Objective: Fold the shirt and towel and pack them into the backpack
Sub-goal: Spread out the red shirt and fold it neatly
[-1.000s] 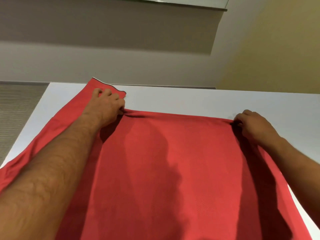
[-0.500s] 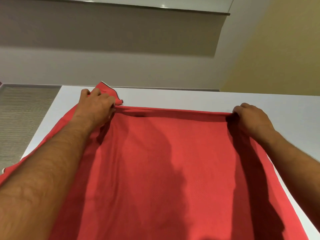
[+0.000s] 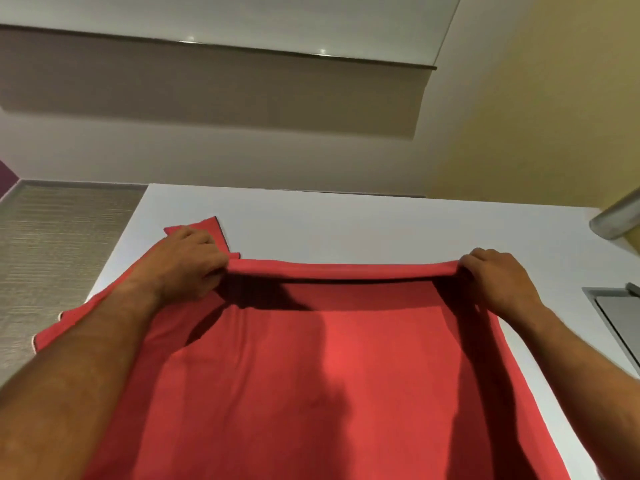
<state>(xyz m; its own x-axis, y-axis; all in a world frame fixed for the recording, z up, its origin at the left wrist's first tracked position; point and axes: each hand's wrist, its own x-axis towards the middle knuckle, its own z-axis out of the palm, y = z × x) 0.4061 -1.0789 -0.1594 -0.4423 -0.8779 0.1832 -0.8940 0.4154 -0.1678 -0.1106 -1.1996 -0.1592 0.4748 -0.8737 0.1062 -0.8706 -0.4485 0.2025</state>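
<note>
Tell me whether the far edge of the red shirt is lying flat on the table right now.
No: both the left hand and right hand pinch the red shirt's far edge, raised off the white table.

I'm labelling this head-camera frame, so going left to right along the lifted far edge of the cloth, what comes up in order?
Sleeve tip → left hand → raised red fold → right hand → grey panel set in the white table.
</note>
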